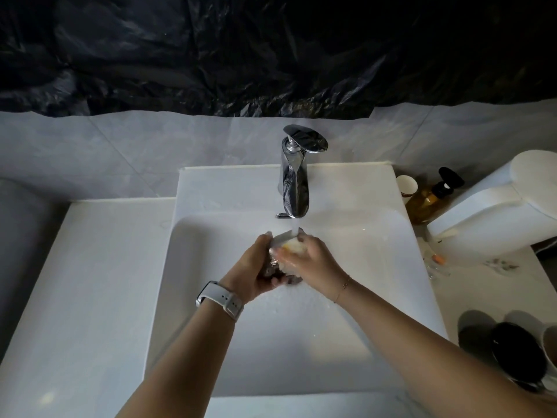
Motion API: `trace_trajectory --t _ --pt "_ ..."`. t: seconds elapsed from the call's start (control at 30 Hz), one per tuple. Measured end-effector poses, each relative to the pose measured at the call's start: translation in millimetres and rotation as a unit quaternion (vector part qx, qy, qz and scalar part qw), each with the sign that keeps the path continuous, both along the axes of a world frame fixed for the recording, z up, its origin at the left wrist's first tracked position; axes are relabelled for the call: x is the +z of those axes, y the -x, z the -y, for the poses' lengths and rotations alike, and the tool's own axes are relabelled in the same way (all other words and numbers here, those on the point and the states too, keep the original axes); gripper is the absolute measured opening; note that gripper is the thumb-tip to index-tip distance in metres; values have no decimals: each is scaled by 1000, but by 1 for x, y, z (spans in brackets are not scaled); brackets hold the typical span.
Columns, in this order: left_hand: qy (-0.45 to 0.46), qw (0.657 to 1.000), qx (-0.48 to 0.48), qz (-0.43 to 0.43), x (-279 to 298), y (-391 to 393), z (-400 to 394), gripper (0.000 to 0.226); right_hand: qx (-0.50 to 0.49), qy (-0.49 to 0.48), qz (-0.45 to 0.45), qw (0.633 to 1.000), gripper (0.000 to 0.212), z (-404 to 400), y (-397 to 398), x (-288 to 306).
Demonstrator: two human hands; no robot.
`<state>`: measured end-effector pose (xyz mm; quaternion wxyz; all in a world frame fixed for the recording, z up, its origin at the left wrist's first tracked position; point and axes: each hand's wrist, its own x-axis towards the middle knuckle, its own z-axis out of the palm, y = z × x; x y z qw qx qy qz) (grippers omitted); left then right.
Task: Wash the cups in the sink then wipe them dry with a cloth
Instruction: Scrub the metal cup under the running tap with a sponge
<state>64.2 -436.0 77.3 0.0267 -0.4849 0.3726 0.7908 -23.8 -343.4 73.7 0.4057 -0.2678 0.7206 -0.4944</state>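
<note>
Washing step: left hand [259, 267] is gripping a cup [281, 274] under the tap [295, 182], right hand [307, 257] is pressing a sponge [294, 245] on it; rinsing likely next.

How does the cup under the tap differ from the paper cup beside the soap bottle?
The cup under the tap is clear glass, tilted and held in both hands, the left hand gripping it; the paper cup is opaque white and stands upright, untouched, on the counter. The first is in running water with the right hand pressing a yellowish sponge on it; the second looks dry.
</note>
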Motion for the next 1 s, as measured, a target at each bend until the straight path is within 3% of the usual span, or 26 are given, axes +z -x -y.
trace_trajectory --t 0.03,0.1,0.17,0.23,0.3,0.4,0.47,0.6,0.67,0.8,0.9,1.0 --pt "48 999 1 -12 -1 1 -5 50 -40 -2 32 999 28 2 1 3" --pt "227 974 25 -14 -12 0 -16 39 -121 -52 82 988 17 12 8 -1" --pt "407 913 20 4 -24 -3 -21 27 -158 -95 180 966 28 21 14 -3" --pt "466 884 -10 16 -30 -5 -21 24 -136 -130 207 960 44 24 18 -7" --pt "414 910 8 18 -25 -3 -16 23 -123 -139 121 975 33 18 14 -1" --pt "204 979 23 13 -21 1 -3 33 -57 -77 -15 995 40 5 6 4" --pt "125 992 27 -5 -22 2 1 37 -29 -46 -24 998 38 -6 8 7" --pt "13 994 89 -54 -16 1 1 32 -193 -6 46 980 36 -28 33 24" --pt "-12 994 91 -65 -17 0 1 33 -234 3 72 970 40 -32 40 29" --pt "-42 992 85 -79 -20 2 -7 38 -178 11 190 966 26 -26 35 32" --pt "-58 991 96 -74 -20 1 -8 37 -61 51 91 993 23 -31 32 25" --pt "-60 992 70 -88 -16 -2 -10 44 14 6 -41 999 46 -35 36 14"
